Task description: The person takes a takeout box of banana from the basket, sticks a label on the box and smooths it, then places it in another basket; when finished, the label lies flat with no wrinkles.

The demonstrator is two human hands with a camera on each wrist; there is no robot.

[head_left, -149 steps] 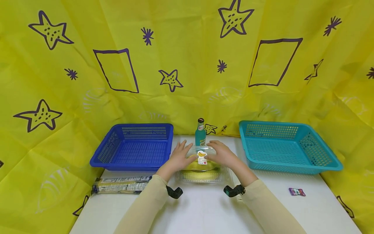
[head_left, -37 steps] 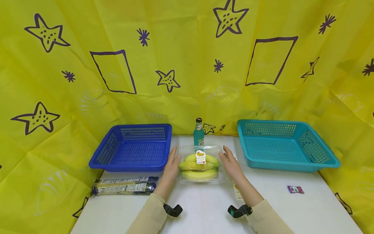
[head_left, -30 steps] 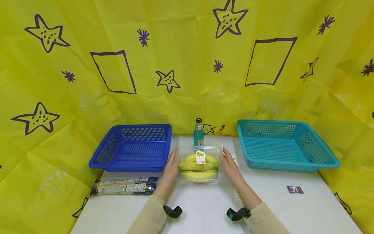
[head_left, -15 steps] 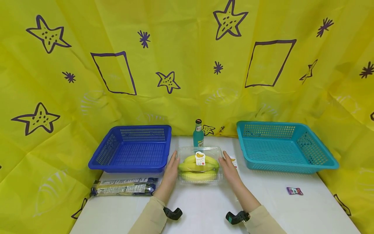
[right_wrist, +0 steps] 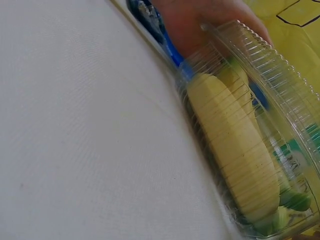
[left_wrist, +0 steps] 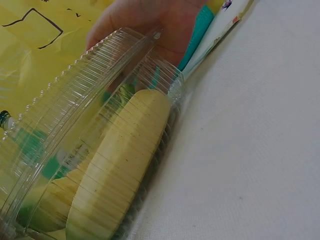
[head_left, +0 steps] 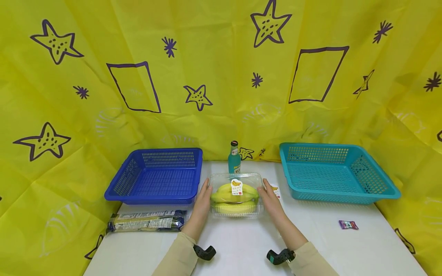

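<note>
A clear plastic clamshell box of bananas [head_left: 235,209] sits on the white table, with a banana label [head_left: 236,187] on its lid. Along the box's left side lies my left hand [head_left: 202,201], fingers straight and pointing away. My right hand [head_left: 272,201] lies likewise against the right side. In the left wrist view the lid and base rims lie close together and the right hand [left_wrist: 150,22] is at the far end. From the right wrist, the left hand [right_wrist: 210,22] appears beyond the bananas [right_wrist: 235,150].
A blue basket [head_left: 119,188] stands at left and a teal basket [head_left: 345,196] at right. Behind the box is a teal bottle [head_left: 234,161]. Long packets [head_left: 146,221] lie at left, a small purple packet [head_left: 348,225] at right. A white banana card [head_left: 275,190] lies beside the right hand.
About five seconds ago both hands were spread over the box lid; they have since moved outward and down to its two sides. In the last second little has moved.
</note>
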